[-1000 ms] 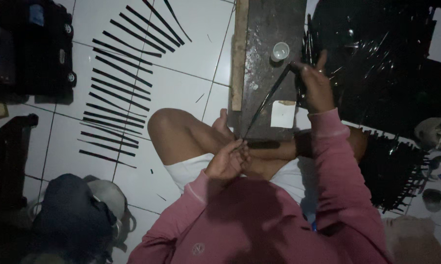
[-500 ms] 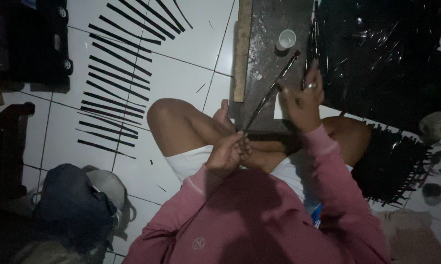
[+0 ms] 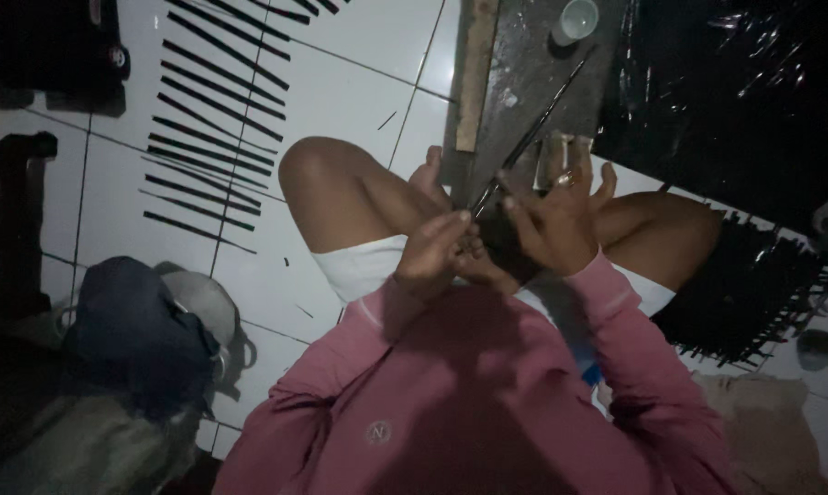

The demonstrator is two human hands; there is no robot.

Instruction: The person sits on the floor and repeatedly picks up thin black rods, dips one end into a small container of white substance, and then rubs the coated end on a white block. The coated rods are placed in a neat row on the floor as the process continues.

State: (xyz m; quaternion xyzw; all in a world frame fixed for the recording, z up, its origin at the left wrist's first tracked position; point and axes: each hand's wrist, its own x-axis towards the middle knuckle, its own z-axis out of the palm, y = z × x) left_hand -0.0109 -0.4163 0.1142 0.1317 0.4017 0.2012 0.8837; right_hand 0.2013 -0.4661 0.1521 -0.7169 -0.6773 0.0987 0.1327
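I sit cross-legged in a pink sweater on a white tile floor. My left hand is shut on the near end of a long thin dark stick, which slants up and away over a dark wooden board. My right hand, a ring on one finger, hovers just right of the stick's lower part with its fingers spread. Only its thumb side is close to the stick, and I see no clear grip.
A small white cup stands on the board's far end. Several dark sticks lie in rows on the tiles at left. A heap of dark sticks and a black plastic sheet lie at right. A dark bag sits lower left.
My right hand has slid from the stick's far end down toward my left hand and spread its fingers. The left hand kept its hold on the near end.
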